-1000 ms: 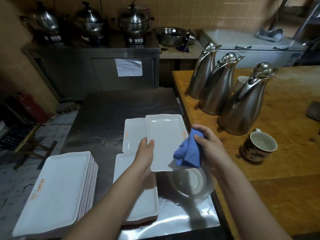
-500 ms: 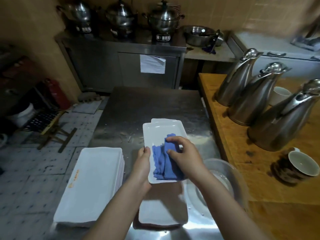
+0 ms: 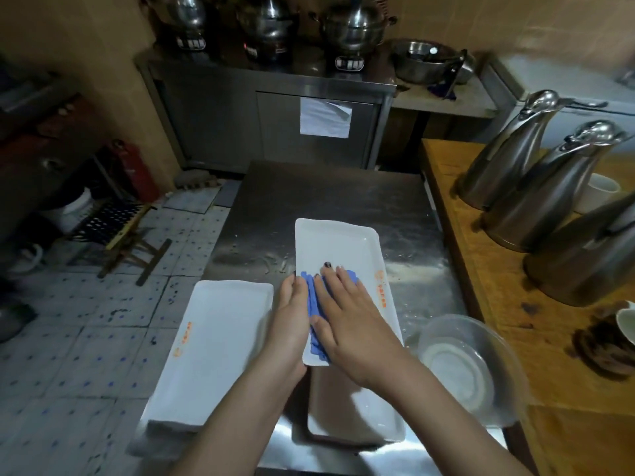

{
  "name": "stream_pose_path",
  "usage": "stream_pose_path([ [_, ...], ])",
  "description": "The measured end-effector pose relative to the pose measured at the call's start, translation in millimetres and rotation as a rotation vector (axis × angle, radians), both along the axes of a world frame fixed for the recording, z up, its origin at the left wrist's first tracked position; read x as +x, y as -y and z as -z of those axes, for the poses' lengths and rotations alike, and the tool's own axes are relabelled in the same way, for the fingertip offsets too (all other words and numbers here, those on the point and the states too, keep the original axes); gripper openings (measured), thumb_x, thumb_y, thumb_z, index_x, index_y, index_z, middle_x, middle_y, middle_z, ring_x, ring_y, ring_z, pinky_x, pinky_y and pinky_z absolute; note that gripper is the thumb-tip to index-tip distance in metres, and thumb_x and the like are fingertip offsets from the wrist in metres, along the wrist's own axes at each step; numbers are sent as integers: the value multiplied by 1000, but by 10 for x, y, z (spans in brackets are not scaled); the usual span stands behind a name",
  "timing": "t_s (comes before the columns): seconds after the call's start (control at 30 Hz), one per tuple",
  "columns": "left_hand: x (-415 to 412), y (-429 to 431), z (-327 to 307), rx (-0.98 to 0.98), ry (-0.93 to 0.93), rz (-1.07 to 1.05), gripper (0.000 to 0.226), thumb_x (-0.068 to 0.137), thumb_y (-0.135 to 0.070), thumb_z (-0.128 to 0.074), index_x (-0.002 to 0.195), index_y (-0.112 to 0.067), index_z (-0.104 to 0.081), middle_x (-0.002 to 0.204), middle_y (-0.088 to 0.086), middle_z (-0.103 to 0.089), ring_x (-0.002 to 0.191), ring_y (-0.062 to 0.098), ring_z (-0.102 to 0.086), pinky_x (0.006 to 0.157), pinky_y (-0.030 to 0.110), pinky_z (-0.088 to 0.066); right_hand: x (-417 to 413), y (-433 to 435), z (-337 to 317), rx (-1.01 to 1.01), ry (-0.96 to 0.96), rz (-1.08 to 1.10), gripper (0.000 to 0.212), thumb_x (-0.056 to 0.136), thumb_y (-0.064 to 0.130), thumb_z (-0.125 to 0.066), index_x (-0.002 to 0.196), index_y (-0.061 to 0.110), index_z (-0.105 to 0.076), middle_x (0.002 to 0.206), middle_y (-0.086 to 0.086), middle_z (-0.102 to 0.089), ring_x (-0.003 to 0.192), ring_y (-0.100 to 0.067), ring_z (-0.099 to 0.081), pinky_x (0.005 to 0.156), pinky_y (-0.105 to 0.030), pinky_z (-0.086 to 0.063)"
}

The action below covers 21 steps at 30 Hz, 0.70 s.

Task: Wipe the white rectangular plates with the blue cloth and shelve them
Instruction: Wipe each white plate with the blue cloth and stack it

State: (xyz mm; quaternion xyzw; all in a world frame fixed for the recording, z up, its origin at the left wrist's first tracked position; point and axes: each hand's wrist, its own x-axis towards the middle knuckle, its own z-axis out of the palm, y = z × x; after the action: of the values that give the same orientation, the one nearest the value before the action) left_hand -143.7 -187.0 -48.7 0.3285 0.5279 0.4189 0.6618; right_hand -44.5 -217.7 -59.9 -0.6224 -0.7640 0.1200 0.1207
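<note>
Head view: left hand (image 3: pixel 290 317) grips the white rectangular plate (image 3: pixel 338 247) by its edge while right hand (image 3: pixel 352 324), fingers straight, presses the blue cloth (image 3: pixel 311 298) onto it.

Light level: dim, warm indoor cast. Brightest surfaces: white rectangular plate (image 3: pixel 338 245) at centre; brushed stainless steel table top (image 3: pixel 326 194) with diffuse sheen, hard glare on near edge. Forearm shadow covers second white plate (image 3: pixel 357 417) nearer camera. Specular highlights on tall steel jugs (image 3: pixel 536 194). Left floor zone dark. Fisheye bending at frame edges. Motion smear over right side and top-right corner; fine detail soft throughout.
</note>
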Motion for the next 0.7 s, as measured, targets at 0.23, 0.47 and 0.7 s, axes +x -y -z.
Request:
stream_pose_path([
  [0.23, -150, 50, -113, 8, -54, 38, 20, 100, -42, -31, 108, -41, -49, 100, -9, -61, 84, 9, -63, 56, 22, -51, 35, -382, -98, 57, 102, 143, 55, 102, 36, -15, 152, 19, 0, 160, 2, 7, 145, -13, 14, 109, -25, 17],
  [0.47, -314, -8, -206, 36, -37, -10, 32, 100, -41, -33, 125, -33, -49, 120, 3, -61, 99, 21, -63, 80, 34, -54, -163, -24, -28, 100, 172, 177, 57, 100, 39, -7, 151, 16, 2, 160, -5, 6, 146, -18, 12, 112, -29, 19],
  [0.7, -273, 100, -162, 30, -71, 88, 28, 100, -40, -30, 123, -37, -46, 115, 0, -61, 100, 19, -62, 74, 29, -55, -163, -503, -205, 119, 170, 115, 53, 102, 32, -18, 152, 18, -6, 160, 2, 0, 146, -17, 10, 115, -32, 9],
])
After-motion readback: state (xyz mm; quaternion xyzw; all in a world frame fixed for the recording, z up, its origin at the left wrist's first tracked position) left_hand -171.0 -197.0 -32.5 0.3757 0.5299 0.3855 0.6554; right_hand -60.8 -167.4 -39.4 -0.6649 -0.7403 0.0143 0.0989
